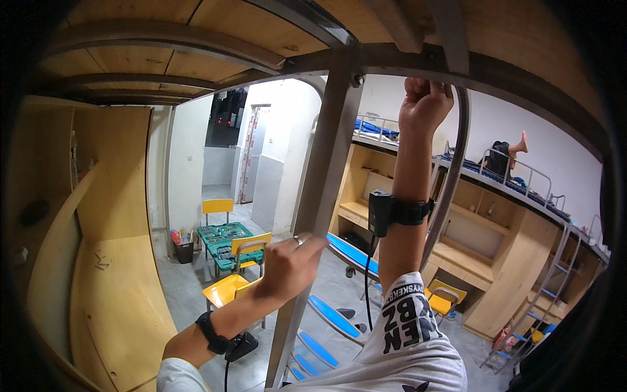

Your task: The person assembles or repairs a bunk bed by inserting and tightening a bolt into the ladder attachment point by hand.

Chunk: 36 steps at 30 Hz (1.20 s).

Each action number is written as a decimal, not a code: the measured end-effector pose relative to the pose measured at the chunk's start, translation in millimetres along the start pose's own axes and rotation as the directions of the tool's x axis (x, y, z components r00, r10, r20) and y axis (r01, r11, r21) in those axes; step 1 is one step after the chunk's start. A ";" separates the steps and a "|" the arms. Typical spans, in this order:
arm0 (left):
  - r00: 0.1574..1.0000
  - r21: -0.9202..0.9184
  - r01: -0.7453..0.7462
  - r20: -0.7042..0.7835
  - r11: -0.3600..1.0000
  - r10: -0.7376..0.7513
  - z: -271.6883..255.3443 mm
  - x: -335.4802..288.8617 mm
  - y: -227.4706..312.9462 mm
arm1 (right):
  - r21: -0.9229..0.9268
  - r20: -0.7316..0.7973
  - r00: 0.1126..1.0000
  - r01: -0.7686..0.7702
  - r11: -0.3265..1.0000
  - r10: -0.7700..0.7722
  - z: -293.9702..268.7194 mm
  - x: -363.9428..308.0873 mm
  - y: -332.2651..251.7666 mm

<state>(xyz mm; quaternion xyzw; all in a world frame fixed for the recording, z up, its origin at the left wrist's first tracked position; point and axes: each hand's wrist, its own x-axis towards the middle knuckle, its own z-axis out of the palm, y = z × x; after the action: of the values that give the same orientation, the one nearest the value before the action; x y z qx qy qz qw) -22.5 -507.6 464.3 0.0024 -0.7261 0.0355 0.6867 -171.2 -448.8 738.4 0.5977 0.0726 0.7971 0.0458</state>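
Observation:
My left hand [290, 264] is closed against the grey metal post [320, 170] of a bunk bed, its curled fingers across the post and a ring on one of them. Raised overhead, my right hand [426, 108] is closed in a fist at the lower edge of the bed's metal rail [516, 77]. Whatever its fingers grip there is hidden. A bolt [357, 80] shows at the top of the post, left of the right hand. Each forearm wears a black strap with a small device and cable.
A curved metal tube [457, 170] stands beside my right arm. Wooden bed boards [130, 55] are overhead. Yellow chairs [225, 291] surround a green tool case [225, 243]. Blue-treaded steps [333, 317] lie behind the post. Across the room, a person's leg [520, 145] shows on a bunk; a ladder [539, 294] leans below.

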 end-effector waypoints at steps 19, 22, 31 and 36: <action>0.999 0.004 0.033 0.027 0.999 -0.033 -5.8 -1.4 1.4 | -0.348 0.209 0.929 0.363 0.865 -0.305 -22.9 2.4 2.9; 1.000 -0.004 0.024 0.008 1.000 -0.024 -5.2 0.2 1.5 | -0.198 0.254 0.944 0.265 0.944 -0.212 -23.0 8.5 5.3; 0.999 0.022 0.032 -0.007 0.999 -0.032 -6.1 3.1 -3.4 | 0.124 0.380 0.896 -0.293 0.948 0.227 -13.7 6.8 -2.3; 0.999 0.027 0.042 -0.001 0.999 -0.042 -3.1 4.4 -6.1 | 0.024 0.217 0.976 0.029 0.999 -0.033 -16.3 -2.0 0.5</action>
<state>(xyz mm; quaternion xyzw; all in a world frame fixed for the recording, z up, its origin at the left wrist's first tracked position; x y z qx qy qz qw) -19.4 -513.3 469.2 0.0269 -0.7252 0.0310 0.6873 -186.3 -450.6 732.1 0.6807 0.0848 0.7252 0.0596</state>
